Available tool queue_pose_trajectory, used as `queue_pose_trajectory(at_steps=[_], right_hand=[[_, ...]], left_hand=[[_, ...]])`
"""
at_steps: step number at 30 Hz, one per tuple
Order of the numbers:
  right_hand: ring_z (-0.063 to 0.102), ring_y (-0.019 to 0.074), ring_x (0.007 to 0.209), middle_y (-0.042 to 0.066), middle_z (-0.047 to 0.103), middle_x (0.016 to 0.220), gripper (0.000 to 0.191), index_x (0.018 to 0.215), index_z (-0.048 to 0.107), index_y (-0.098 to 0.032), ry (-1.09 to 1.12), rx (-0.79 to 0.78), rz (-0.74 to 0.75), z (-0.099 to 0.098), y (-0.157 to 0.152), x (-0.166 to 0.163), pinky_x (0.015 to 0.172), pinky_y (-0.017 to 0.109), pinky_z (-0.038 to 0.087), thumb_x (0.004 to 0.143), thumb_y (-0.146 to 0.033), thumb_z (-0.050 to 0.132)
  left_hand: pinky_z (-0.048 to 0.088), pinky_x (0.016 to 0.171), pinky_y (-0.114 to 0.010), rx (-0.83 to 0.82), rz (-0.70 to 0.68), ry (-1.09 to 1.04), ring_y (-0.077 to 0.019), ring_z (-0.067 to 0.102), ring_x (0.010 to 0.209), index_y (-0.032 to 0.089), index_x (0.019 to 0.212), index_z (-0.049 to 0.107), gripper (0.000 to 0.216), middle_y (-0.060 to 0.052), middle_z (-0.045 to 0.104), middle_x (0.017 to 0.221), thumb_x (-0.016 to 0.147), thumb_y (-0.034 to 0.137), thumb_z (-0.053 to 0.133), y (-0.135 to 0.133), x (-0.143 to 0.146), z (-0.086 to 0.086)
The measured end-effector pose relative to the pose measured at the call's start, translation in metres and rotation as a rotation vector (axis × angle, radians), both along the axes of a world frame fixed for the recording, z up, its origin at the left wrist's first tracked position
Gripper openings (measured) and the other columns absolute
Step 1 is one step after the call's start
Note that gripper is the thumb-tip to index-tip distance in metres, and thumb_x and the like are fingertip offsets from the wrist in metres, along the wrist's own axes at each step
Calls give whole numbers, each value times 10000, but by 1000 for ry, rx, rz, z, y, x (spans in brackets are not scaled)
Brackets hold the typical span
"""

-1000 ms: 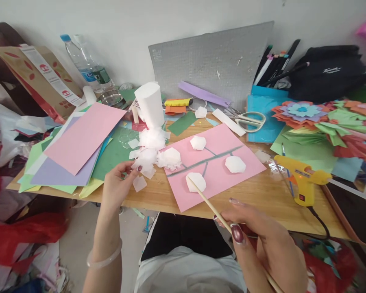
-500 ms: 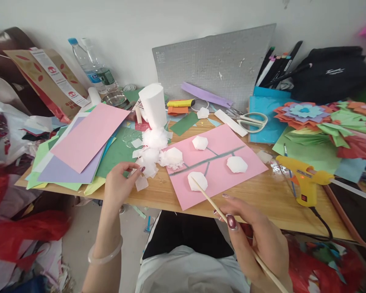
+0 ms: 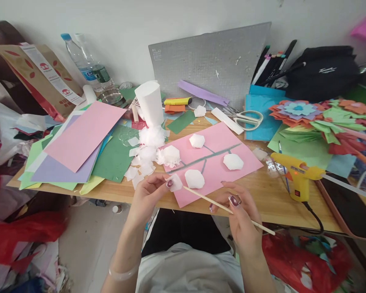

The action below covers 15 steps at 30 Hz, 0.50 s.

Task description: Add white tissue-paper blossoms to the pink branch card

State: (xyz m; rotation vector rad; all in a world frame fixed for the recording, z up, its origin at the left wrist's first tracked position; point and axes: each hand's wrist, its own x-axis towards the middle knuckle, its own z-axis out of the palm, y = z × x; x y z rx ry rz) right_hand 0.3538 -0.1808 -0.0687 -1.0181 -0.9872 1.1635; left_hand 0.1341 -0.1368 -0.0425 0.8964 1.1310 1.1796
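Between thumb and fingers, my left hand point(image 3: 152, 195) pinches a small white paper square point(image 3: 176, 182) over the lower left edge of the pink sheet point(image 3: 213, 179). A thin wooden stick point(image 3: 209, 200) is gripped in my right hand point(image 3: 242, 215), its tip close to that square; whether they touch I cannot tell. A dark branch line point(image 3: 213, 155) runs across the pink sheet. White paper pieces sit along it, among them a plain one point(image 3: 194, 179) just beyond the stick tip and a ruffled one point(image 3: 168, 156) at the left. Loose white squares point(image 3: 143, 167) lie left of the sheet.
At right lie a yellow glue gun point(image 3: 299, 175), scissors point(image 3: 249, 119) and paper flowers point(image 3: 301, 110). Coloured paper sheets point(image 3: 85, 138) are stacked at left. Behind stand a white tissue roll point(image 3: 149, 101), bottles point(image 3: 85, 65) and a grey cutting mat point(image 3: 207, 69).
My left hand has moved right from the loose squares and now holds one near the stick. The stick's tip has left the lower white piece, and my right hand has drawn slightly left.
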Motion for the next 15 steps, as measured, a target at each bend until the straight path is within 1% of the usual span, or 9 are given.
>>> queue_pose_trajectory(at_steps=[5, 8, 11, 13, 15], right_hand=[[632, 174, 588, -2, 657, 663, 248, 1151, 616, -233, 73, -17, 34, -1, -3, 2, 585, 328, 532, 958, -359, 527], [631, 161, 593, -3, 663, 670, 234, 1145, 623, -240, 105, -18, 57, -2, -3, 3, 590, 309, 528, 964, -349, 524], [633, 146, 602, -3, 675, 696, 224, 1143, 634, -248, 106, -6, 64, -4, -2, 3, 612, 297, 531, 965, -338, 532], [636, 144, 608, -1, 680, 705, 219, 1132, 642, -247, 103, -8, 67, -6, -3, 5, 618, 296, 536, 962, -339, 539], [642, 150, 607, 0, 682, 704, 211, 1115, 647, -246, 97, -20, 63, -7, -3, 7, 619, 305, 542, 959, -341, 541]], left_hand=[[504, 757, -212, -24, -38, 13, -119, 631, 799, 202, 849, 770, 190, -18, 731, 832, 739, 346, 829, 2, 5, -6], [505, 775, -219, -6, -64, 71, -129, 637, 824, 204, 876, 772, 194, -21, 735, 851, 749, 344, 819, 1, 6, -3], [501, 790, -226, -8, -125, 122, -130, 628, 830, 196, 885, 768, 185, -26, 727, 868, 788, 352, 784, 0, 7, 1], [499, 780, -226, -17, -158, 125, -124, 616, 806, 185, 862, 757, 191, -24, 712, 838, 820, 371, 752, -1, 7, 1], [496, 754, -222, -28, -164, 90, -115, 604, 764, 181, 840, 737, 213, -13, 690, 785, 830, 394, 738, -1, 5, 0]])
